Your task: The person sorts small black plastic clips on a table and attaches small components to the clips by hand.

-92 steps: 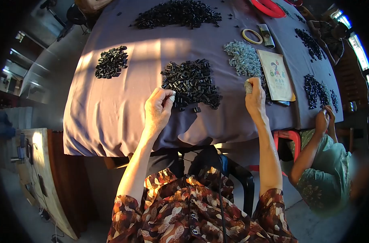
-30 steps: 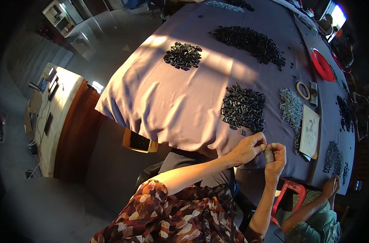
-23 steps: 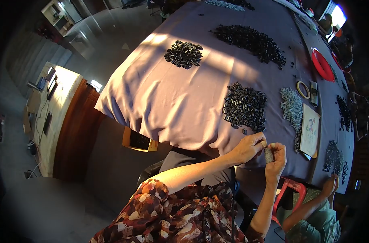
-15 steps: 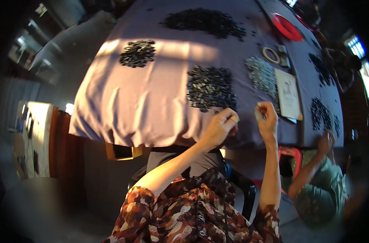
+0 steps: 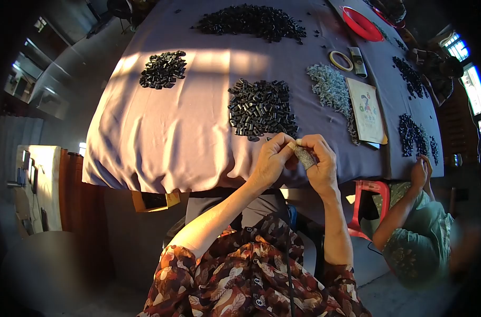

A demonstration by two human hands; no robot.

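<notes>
My left hand (image 5: 272,161) and my right hand (image 5: 323,165) meet fingertip to fingertip at the table's near edge. A small grey speckled bundle (image 5: 305,157) sits in my right hand, its fingers curled round it. Thumb and finger of my left hand are pinched at the bundle's upper end; whatever is between them is too small to make out. Just beyond my hands lies a pile of short black cylindrical pieces (image 5: 261,108). Farther right is a heap of small silvery-grey pieces (image 5: 329,87), trailing toward me.
More black pieces form a small pile (image 5: 163,69) at left and a wide heap (image 5: 253,22) at the far side. A tape roll (image 5: 341,61), a printed booklet (image 5: 366,108) and a red basin (image 5: 361,24) lie to the right. A co-worker's hands (image 5: 421,171) are at the right edge.
My right hand has moved left with the grey bundle and now meets my left hand, which has shifted slightly left. The whole view has also shifted a little.
</notes>
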